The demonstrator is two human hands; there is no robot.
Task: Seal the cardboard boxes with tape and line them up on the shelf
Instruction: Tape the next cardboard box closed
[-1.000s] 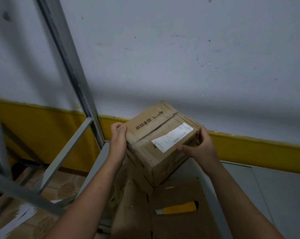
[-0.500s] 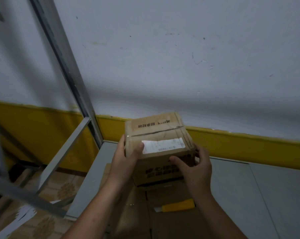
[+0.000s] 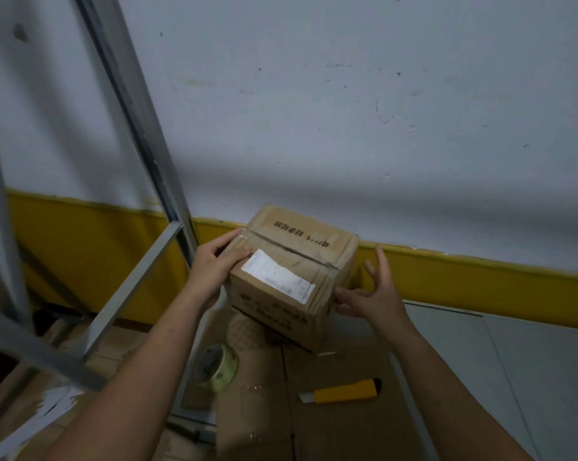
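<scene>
A small taped cardboard box [image 3: 291,247] with a white shipping label on top rests on a larger flat carton [image 3: 314,400] on the grey shelf. My left hand [image 3: 216,266] holds the box's left top corner, thumb on the top face and fingers along the side. My right hand [image 3: 370,294] is spread beside the box's right side, its lower fingertips touching the corner and the others apart from it. A roll of clear tape [image 3: 219,362] stands on the carton near my left forearm.
A yellow utility knife [image 3: 342,392] lies on the carton in front of the box. The grey shelf surface [image 3: 513,361] extends to the right. Slanted metal shelf posts [image 3: 138,104] rise at the left, with tiled floor below. A white and yellow wall stands directly behind.
The box has been turned so that its label now runs diagonally. My right hand has let go of the box and opened its fingers beside it. The tape roll has come into view.
</scene>
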